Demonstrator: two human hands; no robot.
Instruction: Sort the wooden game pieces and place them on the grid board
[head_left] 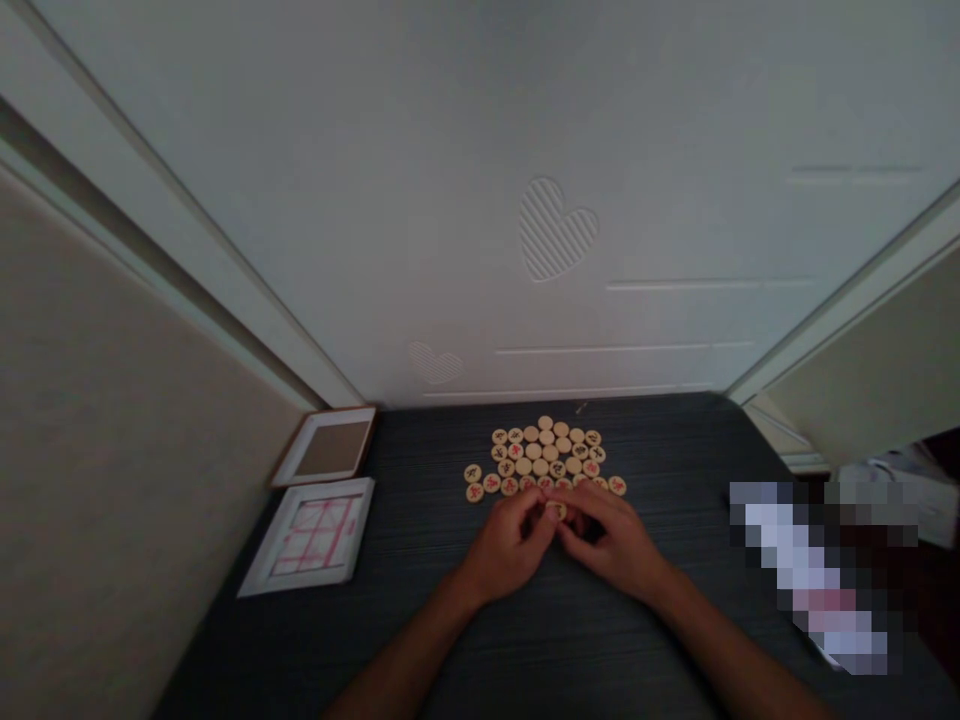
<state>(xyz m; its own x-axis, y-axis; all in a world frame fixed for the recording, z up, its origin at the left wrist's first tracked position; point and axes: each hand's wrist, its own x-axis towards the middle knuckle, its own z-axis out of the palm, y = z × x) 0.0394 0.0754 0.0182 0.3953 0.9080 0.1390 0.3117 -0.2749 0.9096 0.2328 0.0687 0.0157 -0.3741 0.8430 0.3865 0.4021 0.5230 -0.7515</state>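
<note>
My left hand (511, 542) and my right hand (616, 537) meet just in front of several round wooden Chinese chess pieces (532, 452). Between their fingertips is one Chinese chess piece (559, 511), pinched from both sides, with the left thumb at its edge. Beyond the hands the other pieces lie in rough rows; some show red or black characters and some are plain side up. My fingers partly hide the nearest row.
At the left of the dark table (420, 640) lie an open shallow box (364, 455) and a white tray-like lid (356, 560) with pink markings. A white panel (300, 250) with embossed hearts rises behind. A blurred-out object (814, 580) lies at the right.
</note>
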